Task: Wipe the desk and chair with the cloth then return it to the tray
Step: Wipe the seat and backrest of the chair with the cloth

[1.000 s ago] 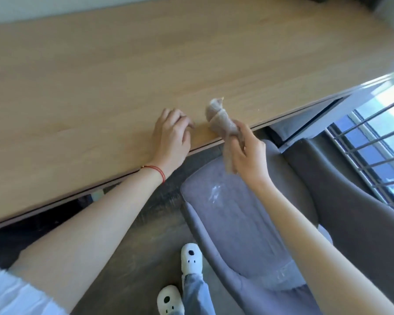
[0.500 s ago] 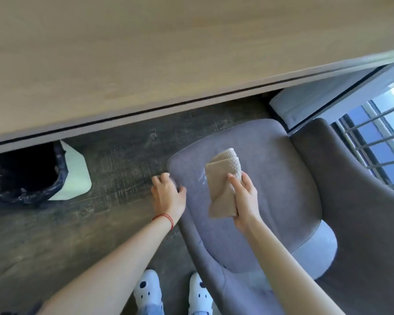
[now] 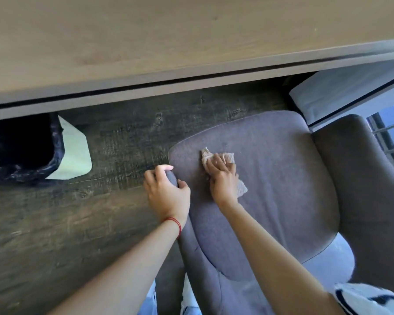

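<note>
Dark wood floor [image 3: 55,223] ran under the wooden worktop [image 3: 146,42]. Bin [image 3: 21,155] with a black liner sat well left of the left hand [image 3: 166,194], contents too dark to tell. Cloth [image 3: 228,156], held above the seat half a second ago, was now pressed onto the grey chair [image 3: 282,201] under the right hand [image 3: 222,178], fingers laid flat. Left fingers gripped the seat's corner, as before.

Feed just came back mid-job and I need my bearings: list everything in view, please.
desk: one, light wood, across the top.
chair: one, grey fabric, right of centre.
cloth: one, beige, on the chair seat.
bin: one, white with black liner, left, partly under the desk.
floor: dark wood, left and centre.
window: one, barred, far right.
bracelet: one, red, left wrist.
left grip: grips the chair's front corner.
right grip: presses the cloth on the seat.
</note>
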The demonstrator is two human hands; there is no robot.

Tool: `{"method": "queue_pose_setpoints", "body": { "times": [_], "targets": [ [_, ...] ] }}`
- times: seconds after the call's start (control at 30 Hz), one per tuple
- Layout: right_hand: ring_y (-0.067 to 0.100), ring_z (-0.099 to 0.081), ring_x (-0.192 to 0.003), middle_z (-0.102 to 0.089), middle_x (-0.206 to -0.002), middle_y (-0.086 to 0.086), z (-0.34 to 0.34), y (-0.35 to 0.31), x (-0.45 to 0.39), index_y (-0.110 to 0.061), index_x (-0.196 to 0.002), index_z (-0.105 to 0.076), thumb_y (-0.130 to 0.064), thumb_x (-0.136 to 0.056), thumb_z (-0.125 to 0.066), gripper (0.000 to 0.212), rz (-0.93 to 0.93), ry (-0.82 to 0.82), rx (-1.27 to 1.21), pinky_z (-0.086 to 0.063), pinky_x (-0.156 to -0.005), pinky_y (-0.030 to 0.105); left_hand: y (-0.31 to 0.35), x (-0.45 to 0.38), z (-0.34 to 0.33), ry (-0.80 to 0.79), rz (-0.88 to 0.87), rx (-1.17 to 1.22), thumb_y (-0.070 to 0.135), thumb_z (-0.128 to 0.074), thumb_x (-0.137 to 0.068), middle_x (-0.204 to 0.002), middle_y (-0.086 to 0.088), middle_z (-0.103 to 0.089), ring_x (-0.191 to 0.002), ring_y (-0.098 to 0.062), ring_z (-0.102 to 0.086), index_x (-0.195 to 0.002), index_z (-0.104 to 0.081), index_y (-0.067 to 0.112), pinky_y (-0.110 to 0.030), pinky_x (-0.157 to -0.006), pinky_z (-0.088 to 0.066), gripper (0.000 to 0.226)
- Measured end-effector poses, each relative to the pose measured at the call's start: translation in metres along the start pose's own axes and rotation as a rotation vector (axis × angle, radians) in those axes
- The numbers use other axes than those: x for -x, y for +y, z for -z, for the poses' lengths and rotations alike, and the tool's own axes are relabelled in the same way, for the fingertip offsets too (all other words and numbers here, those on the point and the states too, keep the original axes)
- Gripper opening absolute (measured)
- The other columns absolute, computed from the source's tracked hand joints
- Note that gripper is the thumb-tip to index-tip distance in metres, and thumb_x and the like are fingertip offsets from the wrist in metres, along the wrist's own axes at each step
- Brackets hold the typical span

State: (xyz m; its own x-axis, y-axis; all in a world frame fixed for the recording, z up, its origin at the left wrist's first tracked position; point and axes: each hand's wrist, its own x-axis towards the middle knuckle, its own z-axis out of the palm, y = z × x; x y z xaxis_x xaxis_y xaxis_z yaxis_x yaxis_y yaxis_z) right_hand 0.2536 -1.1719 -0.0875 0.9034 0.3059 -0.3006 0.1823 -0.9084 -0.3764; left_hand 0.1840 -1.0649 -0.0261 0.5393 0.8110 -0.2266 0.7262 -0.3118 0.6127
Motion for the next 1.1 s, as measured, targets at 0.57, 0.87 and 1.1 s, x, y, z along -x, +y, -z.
{"method": "queue_pose_setpoints", "body": {
  "times": [0.57,0.87,1.1],
  "targets": [
    [0.040,-0.036,-0.120,-0.039,-0.144,0.012,-0.024,0.008,0.024,-0.021,-0.133,-0.051,0.006,-0.087,-0.043,0.054,0.165,-0.014,0.041,-0.039,-0.100,0.049,-0.001,0.000,-0.003,0.028,-0.011,0.005,0.010,-0.065,-0.067,-0.109,-0.012,-0.053,-0.104,-0.033,-0.050,-0.099,-0.058,0.016,-0.041,-0.079,-0.044,0.033],
    [0.043,-0.033,-0.125,-0.037,-0.142,0.021,-0.012,0.008,-0.016,-0.020,-0.129,-0.055,0.010,-0.081,-0.044,0.057,-0.138,0.246,-0.063,-0.039,-0.101,0.053,-0.004,-0.001,-0.005,0.026,-0.023,-0.016,0.011,-0.065,-0.068,-0.109,-0.010,-0.052,-0.105,-0.033,-0.050,-0.098,-0.056,0.018,-0.041,-0.075,-0.046,0.033],
    [0.038,-0.047,-0.094,-0.056,-0.124,0.017,-0.013,0.013,0.031,-0.018,-0.125,-0.061,0.010,-0.081,-0.046,0.054,0.248,0.088,-0.039,-0.048,-0.083,0.047,-0.001,0.001,-0.003,0.019,-0.017,-0.003,0.010,-0.064,-0.069,-0.111,-0.013,-0.053,-0.105,-0.035,-0.050,-0.101,-0.058,0.015,-0.043,-0.080,-0.046,0.033]
  ]
}}
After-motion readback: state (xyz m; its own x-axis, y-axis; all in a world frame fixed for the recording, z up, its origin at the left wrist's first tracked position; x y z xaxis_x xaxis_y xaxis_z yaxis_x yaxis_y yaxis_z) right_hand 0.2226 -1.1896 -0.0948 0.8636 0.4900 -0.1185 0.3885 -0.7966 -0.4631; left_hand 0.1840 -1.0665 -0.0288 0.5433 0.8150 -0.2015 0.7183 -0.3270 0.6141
